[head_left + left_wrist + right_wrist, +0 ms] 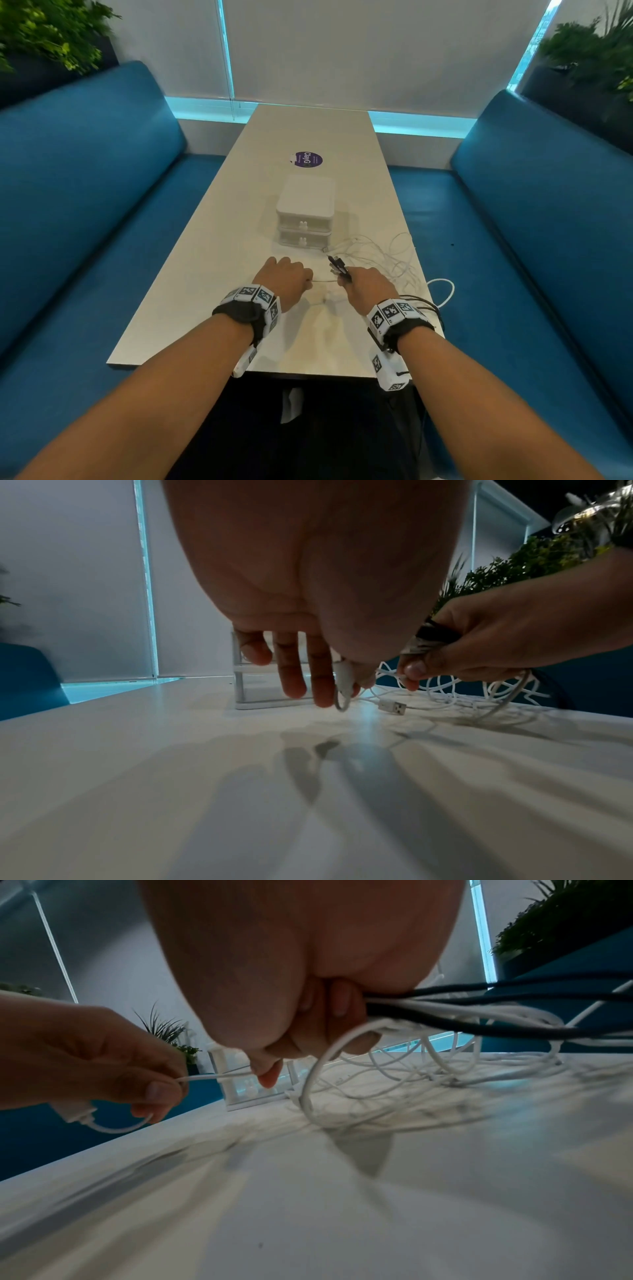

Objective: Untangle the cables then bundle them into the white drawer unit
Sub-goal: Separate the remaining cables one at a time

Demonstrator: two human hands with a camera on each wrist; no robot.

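Observation:
A white two-drawer unit (305,212) stands mid-table, both drawers closed. A tangle of white cables (387,257) lies to its right, one loop (445,291) hanging over the table edge. My right hand (363,287) grips a bunch of black and white cable ends (339,267) above the table; black cables (514,993) trail out behind it. My left hand (287,281) pinches a thin white cable (323,281) that runs straight to the right hand. In the left wrist view its white plug end (342,680) hangs from the pinch, and a loose USB plug (394,707) lies on the table.
The long white table (205,291) carries a round purple sticker (308,159) beyond the drawer unit. Blue benches (85,205) flank both sides. Plants (51,34) stand behind the bench backs, and a blinded window closes the far end.

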